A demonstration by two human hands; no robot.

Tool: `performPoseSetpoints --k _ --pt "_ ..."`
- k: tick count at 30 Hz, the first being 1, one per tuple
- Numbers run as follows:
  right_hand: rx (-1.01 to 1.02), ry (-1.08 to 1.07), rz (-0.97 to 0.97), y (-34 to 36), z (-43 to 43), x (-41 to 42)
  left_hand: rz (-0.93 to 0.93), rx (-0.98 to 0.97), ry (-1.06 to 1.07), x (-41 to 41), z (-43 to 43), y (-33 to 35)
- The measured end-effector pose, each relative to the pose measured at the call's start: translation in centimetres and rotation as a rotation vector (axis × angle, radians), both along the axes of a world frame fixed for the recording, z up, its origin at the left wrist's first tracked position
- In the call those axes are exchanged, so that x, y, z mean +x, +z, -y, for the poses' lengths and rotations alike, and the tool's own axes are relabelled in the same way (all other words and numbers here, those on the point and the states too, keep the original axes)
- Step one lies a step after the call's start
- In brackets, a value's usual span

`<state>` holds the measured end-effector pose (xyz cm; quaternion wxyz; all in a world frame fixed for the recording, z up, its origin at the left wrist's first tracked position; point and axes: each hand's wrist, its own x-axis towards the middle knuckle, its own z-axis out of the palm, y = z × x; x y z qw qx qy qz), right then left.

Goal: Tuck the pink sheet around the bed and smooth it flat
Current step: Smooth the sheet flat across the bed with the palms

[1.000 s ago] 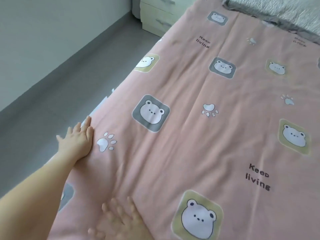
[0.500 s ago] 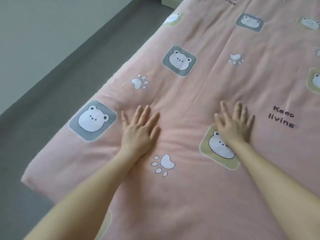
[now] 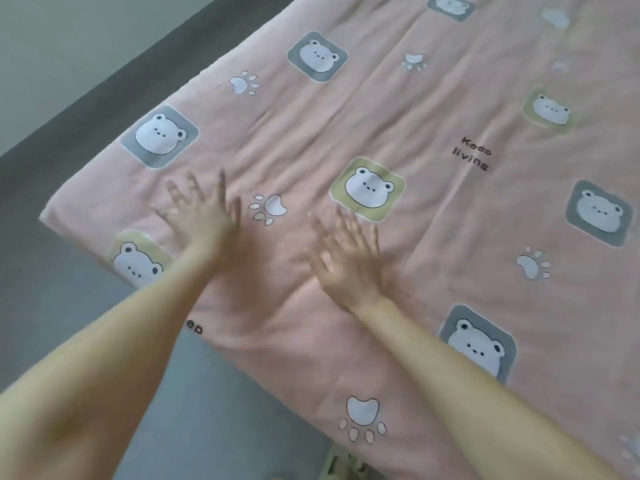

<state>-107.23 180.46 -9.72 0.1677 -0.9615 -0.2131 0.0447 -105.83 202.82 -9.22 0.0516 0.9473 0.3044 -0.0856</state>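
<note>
Left hand and right hand (fingers splayed, nothing grasped) have been drawn back edgeward; the pink sheet is judged still creased.

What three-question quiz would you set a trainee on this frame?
1. True or false: the right hand pinches a fold of the sheet.
2. Which print lies between the right hand and the left hand? A bear, B paw, C star.
3. What does the lettering say?
Key: 1 false, both hands lie flat with straight fingers; 2 B; 3 "Keep living".
</note>
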Motion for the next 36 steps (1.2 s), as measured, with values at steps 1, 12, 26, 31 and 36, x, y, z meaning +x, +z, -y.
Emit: performPoseSetpoints --k 1,12,26,31,36 --pt "-0.105 -0.122 -0.053 0.0 2.4 1.7 0.03 -0.013 -0.168 0.2 4.4 0.1" --pt "-0.501 -1.057 -0.323 -2.5 35.5 -26.6 -0.097 -0.017 -0.441 -16.0 17.7 -4.5" --pt "-0.169 -0.877 -0.157 9.0 41.8 -25.8 0.029 -0.251 -0.681 -17.3 33.9 8.6" --pt "-0.256 -0.586 -0.212 4.5 44.6 -26.5 0.01 -0.178 -0.798 -19.8 44.1 5.5" --pt "-0.389 -0.436 -0.17 -1.0 52.1 -28.2 -0.056 -0.057 -0.894 -21.7 55.2 -0.2"
